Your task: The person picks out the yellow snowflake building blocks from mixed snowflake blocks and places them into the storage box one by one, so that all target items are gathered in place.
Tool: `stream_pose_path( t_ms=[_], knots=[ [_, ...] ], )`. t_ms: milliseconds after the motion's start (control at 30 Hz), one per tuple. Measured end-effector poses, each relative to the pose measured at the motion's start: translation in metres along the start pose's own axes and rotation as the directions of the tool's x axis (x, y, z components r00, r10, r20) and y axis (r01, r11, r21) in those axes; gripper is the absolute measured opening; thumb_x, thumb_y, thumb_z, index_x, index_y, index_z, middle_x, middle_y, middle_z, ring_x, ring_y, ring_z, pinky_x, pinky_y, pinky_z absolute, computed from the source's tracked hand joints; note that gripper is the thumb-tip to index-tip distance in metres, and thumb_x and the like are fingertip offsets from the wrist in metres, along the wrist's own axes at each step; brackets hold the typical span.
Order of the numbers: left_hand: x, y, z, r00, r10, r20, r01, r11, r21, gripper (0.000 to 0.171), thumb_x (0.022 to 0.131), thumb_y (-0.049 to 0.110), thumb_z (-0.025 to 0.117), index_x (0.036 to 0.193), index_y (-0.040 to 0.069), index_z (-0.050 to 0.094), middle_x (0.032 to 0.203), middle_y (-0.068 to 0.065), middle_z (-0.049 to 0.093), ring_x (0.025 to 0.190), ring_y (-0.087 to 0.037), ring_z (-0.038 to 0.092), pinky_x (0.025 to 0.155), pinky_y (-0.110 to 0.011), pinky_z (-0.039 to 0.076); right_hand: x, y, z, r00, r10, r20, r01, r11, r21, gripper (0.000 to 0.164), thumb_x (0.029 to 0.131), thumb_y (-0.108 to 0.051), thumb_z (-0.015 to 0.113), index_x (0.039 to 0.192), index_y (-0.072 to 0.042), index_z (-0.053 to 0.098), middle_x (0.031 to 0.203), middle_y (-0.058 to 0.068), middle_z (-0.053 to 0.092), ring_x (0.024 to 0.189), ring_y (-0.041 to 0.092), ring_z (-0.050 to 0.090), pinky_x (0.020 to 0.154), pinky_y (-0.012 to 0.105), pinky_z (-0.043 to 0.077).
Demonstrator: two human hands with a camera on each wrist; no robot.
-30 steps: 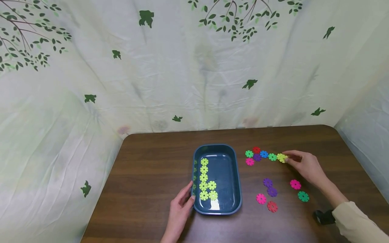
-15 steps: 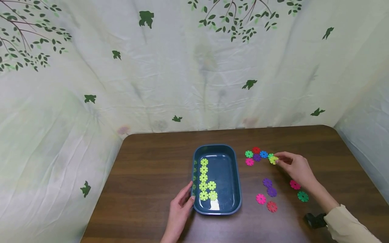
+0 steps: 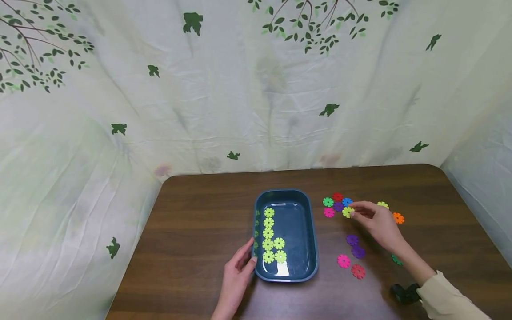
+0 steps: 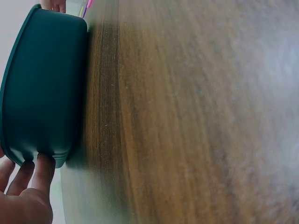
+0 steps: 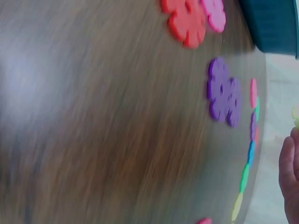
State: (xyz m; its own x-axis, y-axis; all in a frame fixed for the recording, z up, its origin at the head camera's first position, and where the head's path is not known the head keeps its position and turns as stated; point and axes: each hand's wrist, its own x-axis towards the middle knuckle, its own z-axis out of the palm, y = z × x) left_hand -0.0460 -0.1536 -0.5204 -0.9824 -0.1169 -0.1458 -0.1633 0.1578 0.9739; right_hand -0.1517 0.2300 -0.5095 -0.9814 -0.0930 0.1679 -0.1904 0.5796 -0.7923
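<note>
My left hand (image 3: 236, 275) holds the left wall of a dark blue tray (image 3: 312, 235), thumb at the rim; the left wrist view shows its fingertips against the outer wall. Inside the tray lie several yellow-green flower-shaped discs (image 3: 268, 233), mostly in a column along the left side. My right hand (image 3: 380, 224) pinches another yellow flower-shaped disc (image 3: 347, 212) between thumb and fingers, lifted above the table to the tray's right. Under it is a cluster of flat discs, including a blue disc (image 3: 347, 202) and a purple disc (image 3: 338, 207).
Past the right hand lie a yellow disc (image 3: 382, 205) and an orange disc (image 3: 398, 218). Nearer the front are purple discs (image 3: 352, 240), a pink disc (image 3: 343, 261) and a red disc (image 3: 358, 271). The forearm partly covers a green disc (image 3: 397, 260).
My right hand has moved left toward the tray, carrying the yellow disc off the row. Another yellow disc and an orange one have come into sight behind it. My left hand stays put.
</note>
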Motion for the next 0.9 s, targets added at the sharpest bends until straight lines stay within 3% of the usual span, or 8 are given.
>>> stream_pose_path(
  t_ms=[300,500,667,900],
  knots=[
    [-0.001,0.002,0.0,1.0,0.02,0.011,-0.02,0.999,-0.028,0.045,0.095,0.008,0.064,0.138,0.017,0.058,0.145,-0.007,0.05,0.131,-0.029,0.048,0.105,-0.038,0.041,0.0,-0.012,0.017,1.0,0.003,-0.017,0.0,0.99,0.138,0.021,0.093,-0.016,0.07,0.112,-0.008,0.071,0.097,0.005,0.07,0.085,0.01,0.065,0.074,0.014,0.053],
    [-0.002,0.003,0.0,0.999,0.031,0.007,-0.031,0.999,-0.038,0.045,0.094,0.008,0.065,0.138,0.016,0.059,0.144,-0.007,0.051,0.131,-0.028,0.048,0.106,-0.038,0.041,0.0,-0.025,0.027,1.0,0.022,0.001,-0.022,0.974,0.226,0.025,0.093,-0.018,0.07,0.115,-0.007,0.07,0.1,0.004,0.07,0.089,0.014,0.065,0.077,0.016,0.054],
    [-0.001,0.003,0.0,1.0,0.017,0.006,-0.017,0.999,-0.036,0.045,0.094,0.009,0.065,0.137,0.018,0.059,0.144,-0.007,0.051,0.131,-0.028,0.048,0.105,-0.037,0.041,0.0,-0.034,0.035,1.0,0.031,0.003,-0.031,0.97,0.241,0.025,0.092,-0.019,0.071,0.115,-0.009,0.07,0.101,0.003,0.069,0.091,0.016,0.064,0.079,0.016,0.054],
    [-0.001,0.003,0.0,1.0,0.009,0.006,-0.009,0.999,-0.041,0.045,0.094,0.009,0.065,0.138,0.018,0.059,0.145,-0.007,0.05,0.132,-0.028,0.047,0.105,-0.036,0.041,-0.001,-0.043,0.046,1.0,0.02,0.01,-0.022,0.944,0.33,0.027,0.091,-0.015,0.072,0.115,-0.004,0.07,0.103,0.009,0.069,0.093,0.019,0.065,0.081,0.016,0.053]
  ],
)
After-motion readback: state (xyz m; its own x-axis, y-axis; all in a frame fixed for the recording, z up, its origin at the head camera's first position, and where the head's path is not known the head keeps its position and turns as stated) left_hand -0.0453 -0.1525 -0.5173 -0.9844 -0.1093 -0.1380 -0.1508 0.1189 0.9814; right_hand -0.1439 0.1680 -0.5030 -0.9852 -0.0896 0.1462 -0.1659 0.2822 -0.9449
